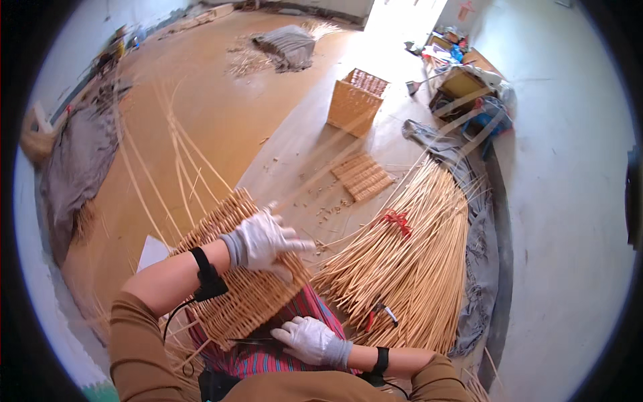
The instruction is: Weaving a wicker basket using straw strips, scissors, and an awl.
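Observation:
A woven wicker panel [244, 301] lies tilted across my lap, long loose canes fanning out from its far edge. My left hand [264, 241], in a white glove, rests over the panel's right side with its fingers stretched apart past the edge. Low by the panel's near corner, my right hand [309, 340], also gloved, is closed round one end of a dark, thin, pointed tool [253, 341]. Its exact kind cannot be made out. Under both is a striped red and blue cloth [268, 362] over my lap.
To the right lies a big bundle of canes [415, 261] with a red tie [397, 221] and red-handled cutters [378, 317] on it. Ahead stand a wicker basket [351, 107] and a small woven panel [362, 177]. A cluttered heap [469, 87] lines the right wall.

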The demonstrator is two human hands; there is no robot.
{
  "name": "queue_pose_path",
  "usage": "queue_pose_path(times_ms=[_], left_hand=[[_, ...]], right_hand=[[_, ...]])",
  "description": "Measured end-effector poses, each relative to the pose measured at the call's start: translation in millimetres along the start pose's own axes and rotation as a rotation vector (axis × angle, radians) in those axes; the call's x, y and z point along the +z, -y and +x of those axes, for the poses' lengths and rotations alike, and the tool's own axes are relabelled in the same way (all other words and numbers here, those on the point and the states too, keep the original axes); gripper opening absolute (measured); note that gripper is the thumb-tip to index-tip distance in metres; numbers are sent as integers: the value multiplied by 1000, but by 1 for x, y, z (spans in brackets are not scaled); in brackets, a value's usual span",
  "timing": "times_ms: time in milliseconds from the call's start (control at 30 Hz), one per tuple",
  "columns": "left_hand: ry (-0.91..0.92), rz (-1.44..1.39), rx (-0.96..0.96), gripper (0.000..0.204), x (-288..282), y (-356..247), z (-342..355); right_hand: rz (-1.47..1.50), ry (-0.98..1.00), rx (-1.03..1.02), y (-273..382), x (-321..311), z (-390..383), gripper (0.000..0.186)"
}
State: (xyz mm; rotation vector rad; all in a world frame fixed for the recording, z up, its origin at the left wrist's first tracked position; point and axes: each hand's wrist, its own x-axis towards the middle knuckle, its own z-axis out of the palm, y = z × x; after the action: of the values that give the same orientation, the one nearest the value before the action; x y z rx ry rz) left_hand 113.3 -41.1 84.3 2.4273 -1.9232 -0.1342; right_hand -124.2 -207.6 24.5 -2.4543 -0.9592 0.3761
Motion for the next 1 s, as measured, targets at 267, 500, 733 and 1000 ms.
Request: queue_pose_path(times_ms=[267, 500, 733, 1000], left_hand=[[43, -217, -334, 79, 17, 48, 40], [-10, -265, -442, 76, 5, 18, 13], [-487, -367, -551, 74, 35, -17, -45], [-527, -542, -599, 59, 41, -13, -75]], right_hand=[[823, -176, 88, -35, 3, -37, 45], [1648, -741, 604, -59, 28, -26, 29], [1458, -586, 597, -50, 17, -20, 36], [1213, -424, 617, -41, -36, -25, 42]])
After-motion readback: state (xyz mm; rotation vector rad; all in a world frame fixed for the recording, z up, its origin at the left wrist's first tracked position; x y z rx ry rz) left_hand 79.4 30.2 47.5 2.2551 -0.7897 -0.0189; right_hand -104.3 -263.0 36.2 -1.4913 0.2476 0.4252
